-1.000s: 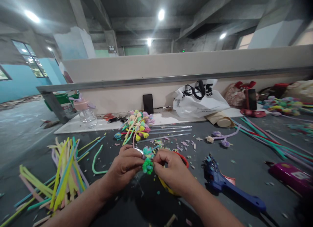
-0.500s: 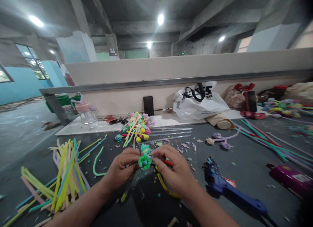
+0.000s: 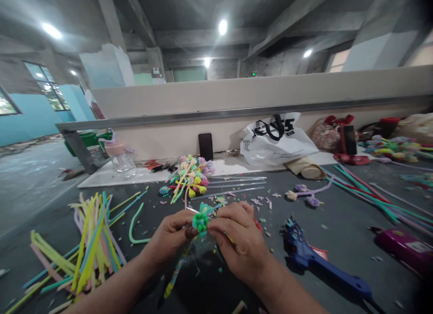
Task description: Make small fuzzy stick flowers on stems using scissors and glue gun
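Observation:
Between my hands is a small green pipe-cleaner flower (image 3: 200, 221), with paler teal loops at its top. My left hand (image 3: 174, 233) is closed, thumb and fingertips pinching the flower's left side. My right hand (image 3: 240, 233) is closed too, its fingertips pressed at the flower's right edge. Bits of red and yellow show around the right hand; what they belong to is mostly hidden. A thin pale strip pokes out behind the flower. Below the hands lies a blurred yellow-tipped strand (image 3: 172, 280). Beyond them is a bunch of multicoloured pipe-cleaner flowers (image 3: 191, 176).
Cut pipe cleaners (image 3: 94, 242) are heaped at left. A blue glue gun (image 3: 314, 260) and a purple tool (image 3: 402, 246) lie at right. Clear sticks (image 3: 237, 184), a phone (image 3: 205, 146), a white bag (image 3: 277, 140) and a bottle (image 3: 123, 158) are farther back. Scraps dot the black tabletop.
My right hand has turned over more, its back now facing up, and covers more of the red and yellow parts. The flower has shifted slightly and stays between both hands.

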Tool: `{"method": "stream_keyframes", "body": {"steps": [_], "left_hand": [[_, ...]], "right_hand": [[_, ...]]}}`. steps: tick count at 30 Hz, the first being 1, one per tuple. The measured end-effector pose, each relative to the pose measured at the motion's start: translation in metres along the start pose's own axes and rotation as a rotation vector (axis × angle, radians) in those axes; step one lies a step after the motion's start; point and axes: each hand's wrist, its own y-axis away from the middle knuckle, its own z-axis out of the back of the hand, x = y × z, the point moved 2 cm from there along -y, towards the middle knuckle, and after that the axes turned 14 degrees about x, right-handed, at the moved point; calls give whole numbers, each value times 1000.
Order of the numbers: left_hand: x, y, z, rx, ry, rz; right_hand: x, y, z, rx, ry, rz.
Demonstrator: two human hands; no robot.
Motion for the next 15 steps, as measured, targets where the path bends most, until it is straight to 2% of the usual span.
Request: {"method": "stream_keyframes", "body": {"steps": [6, 15], "left_hand": [[2, 0, -4, 38, 59, 28], [1, 1, -7, -8, 82, 21]], "right_hand": [[-2, -1, -3, 95, -57, -36], [-5, 2, -7, 64, -53, -28]]}}
